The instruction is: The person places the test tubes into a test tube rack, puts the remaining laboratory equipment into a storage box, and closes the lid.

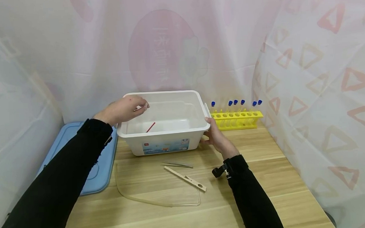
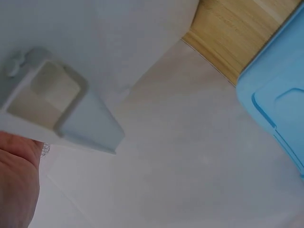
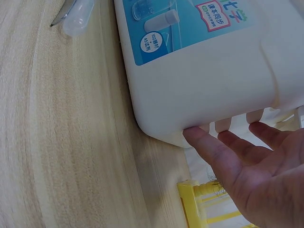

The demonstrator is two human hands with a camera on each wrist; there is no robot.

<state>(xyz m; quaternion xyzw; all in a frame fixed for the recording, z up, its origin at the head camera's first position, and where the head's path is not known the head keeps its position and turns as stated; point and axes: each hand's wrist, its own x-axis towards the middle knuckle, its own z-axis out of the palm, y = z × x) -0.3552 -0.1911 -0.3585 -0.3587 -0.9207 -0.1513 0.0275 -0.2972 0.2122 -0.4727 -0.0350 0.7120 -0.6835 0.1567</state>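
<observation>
A white plastic storage box (image 1: 163, 133), lidless, stands on the table. My left hand (image 1: 128, 108) is over its left part and pinches a small clear piece (image 1: 146, 105), whose kind I cannot tell. In the left wrist view, only part of my left hand (image 2: 16, 178) shows beside the box's handle clip (image 2: 90, 118). My right hand (image 1: 216, 136) is against the box's right side. The right wrist view shows its fingertips (image 3: 194, 134) touching the wall with fairly straight fingers. Inside the box leans a thin red stick (image 1: 150, 127).
A blue lid (image 1: 97, 180) lies left. In front are tweezers (image 1: 177, 165), a wooden test tube clamp (image 1: 186, 178) and a bent glass tube (image 1: 188, 205) with soft tubing (image 1: 134, 198). Right of the box stands a yellow rack (image 1: 236, 115) holding several blue-capped tubes.
</observation>
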